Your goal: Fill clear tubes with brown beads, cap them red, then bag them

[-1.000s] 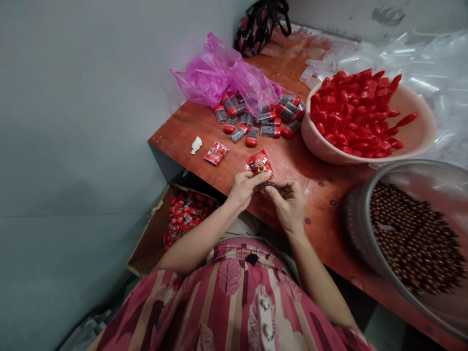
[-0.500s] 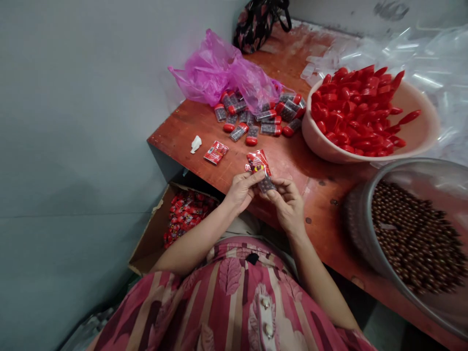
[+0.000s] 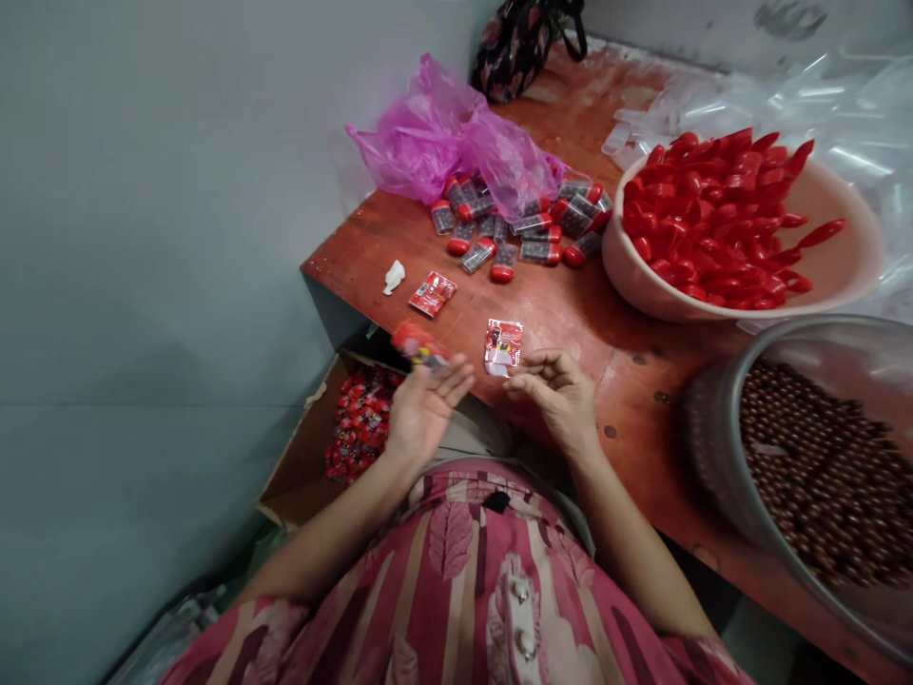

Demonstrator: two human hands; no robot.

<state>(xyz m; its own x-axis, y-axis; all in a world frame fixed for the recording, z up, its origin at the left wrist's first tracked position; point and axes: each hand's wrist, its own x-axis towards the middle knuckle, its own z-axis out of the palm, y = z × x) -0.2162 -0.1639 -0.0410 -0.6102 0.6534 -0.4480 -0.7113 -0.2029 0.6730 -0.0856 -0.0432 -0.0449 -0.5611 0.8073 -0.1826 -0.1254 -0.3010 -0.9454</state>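
Basically, one red packet (image 3: 417,343), blurred, sits at the fingertips of the left hand (image 3: 422,411), seen against the front edge of the table (image 3: 592,328). Left palm faces up, fingers stretched and loosely apart; blur hides whether they grip the packet or only touch it. Right hand (image 3: 563,395) is over the table edge, thumb and index close together at the near right corner of a flat red-and-white wrapper (image 3: 503,342). Can't tell if they pinch it or just touch.

Next out: another flat red pack (image 3: 433,294) lies to the left of the wrapper, with a crumpled white scrap (image 3: 394,277) near it. Cardboard box (image 3: 289,487) is below the table edge, by the left hand, with many red packets (image 3: 359,425) inside.

Behind: red-capped clear tubes (image 3: 540,250) with dark contents lie scattered, some partly under a magenta plastic bag (image 3: 456,138). Pale pink bowl (image 3: 852,243), to their right, is heaped with red spoon-like pieces (image 3: 720,224). Grey basin (image 3: 720,447), nearer the person, holds brown balls (image 3: 820,476). Far side: dark floral bag (image 3: 514,49); clear plastic (image 3: 848,119) behind the bowl.
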